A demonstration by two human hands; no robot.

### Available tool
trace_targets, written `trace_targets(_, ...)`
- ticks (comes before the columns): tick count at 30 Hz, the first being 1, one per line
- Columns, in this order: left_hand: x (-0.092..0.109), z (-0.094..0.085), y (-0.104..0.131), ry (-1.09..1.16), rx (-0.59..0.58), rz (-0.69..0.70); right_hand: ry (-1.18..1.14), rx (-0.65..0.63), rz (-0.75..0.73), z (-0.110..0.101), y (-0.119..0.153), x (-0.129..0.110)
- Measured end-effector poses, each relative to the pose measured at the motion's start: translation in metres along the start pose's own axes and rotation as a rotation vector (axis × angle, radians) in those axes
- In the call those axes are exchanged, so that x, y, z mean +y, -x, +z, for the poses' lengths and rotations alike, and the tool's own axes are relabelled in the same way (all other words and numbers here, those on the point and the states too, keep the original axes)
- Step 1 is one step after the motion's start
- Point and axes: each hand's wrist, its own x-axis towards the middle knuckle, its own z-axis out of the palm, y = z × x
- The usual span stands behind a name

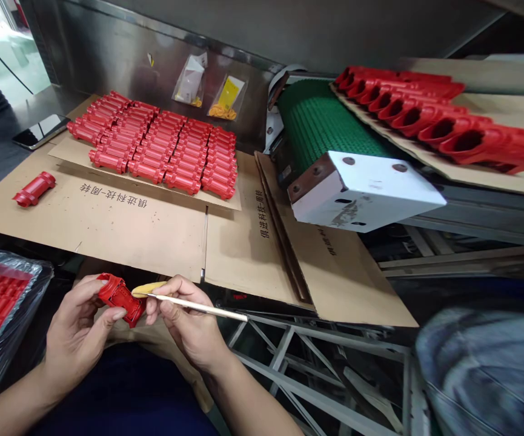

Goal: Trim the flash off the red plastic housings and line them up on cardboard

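My left hand point(80, 327) is closed around a red plastic part point(120, 298), thumb on its near side, with an opening in the part facing up. Between thumb and fingers, my right hand point(186, 321) grips a thin pale stick point(207, 307) whose tip points at the part. A yellow piece point(149, 289) lies between that tip and my right fingers; whether it touches the red part I cannot tell. Beyond my hands, rows of similar red parts point(157, 145) rest on a cardboard sheet point(180, 197). One single red part point(34, 189) lies apart at the left.
A green conveyor belt point(329, 121) with a white metal end point(366, 191) stands at the right, more red parts point(407, 115) beside it. A lined bin point(39, 272) of red parts is lower left. A phone point(41, 131) lies back left; a person's denim-like clothing point(489, 369) shows lower right.
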Motion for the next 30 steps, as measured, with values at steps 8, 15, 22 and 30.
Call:
trace_targets(8, -0.007, -0.008, -0.008, 0.268, 0.019, -0.367, 0.327, 0.077, -0.301, -0.013, 0.009, -0.006)
trace_targets(15, 0.002, -0.003, -0.006, 0.234, -0.049, -0.345, 0.939, -0.03, -0.85, 0.011, 0.002, 0.009)
trace_targets(22, 0.011, 0.0, -0.008, 0.176, -0.077, -0.252, 0.964, -0.066, -0.895, 0.016, -0.004, 0.011)
trace_targets(30, 0.009, 0.003, -0.007, 0.201, -0.083, -0.249, 0.94, 0.004, -0.864, 0.019, 0.001, 0.014)
